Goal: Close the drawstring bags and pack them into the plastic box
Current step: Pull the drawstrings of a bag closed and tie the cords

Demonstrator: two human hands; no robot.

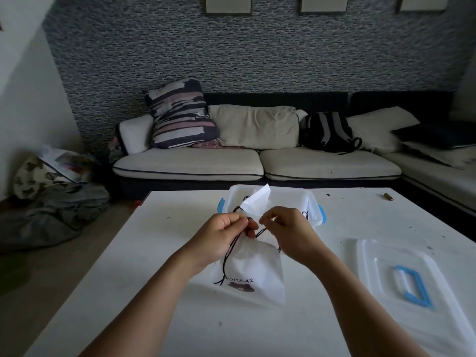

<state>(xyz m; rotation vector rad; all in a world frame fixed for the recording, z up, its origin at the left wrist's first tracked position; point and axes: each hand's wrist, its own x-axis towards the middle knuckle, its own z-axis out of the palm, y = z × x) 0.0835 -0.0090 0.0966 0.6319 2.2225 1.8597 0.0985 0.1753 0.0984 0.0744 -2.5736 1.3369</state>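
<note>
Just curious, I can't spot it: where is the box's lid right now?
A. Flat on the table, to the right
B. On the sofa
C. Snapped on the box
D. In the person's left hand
A: the lid with its blue handle lies flat on the table, right of the bag.

Tabletop [159, 253] in the foreground; sofa [255, 161] behind it, along the wall. Drawstring bag [253, 274] lies on the tabletop near the centre, its neck raised between both hands: left hand [221, 234] on the left side of the neck, right hand [289, 229] on the right. Cord [226, 261] hangs from the left hand down over the bag. Plastic box [296, 199] stands on the tabletop directly behind the hands; another bag [257, 199] sticks up out of it. Lid [401, 274] lies flat on the tabletop right of the bag, apart from the box. Backpack [328, 132] sits on the sofa, right of the cushion [180, 113]. Pile of cloth [54, 202] on the floor, left of the tabletop.
</note>
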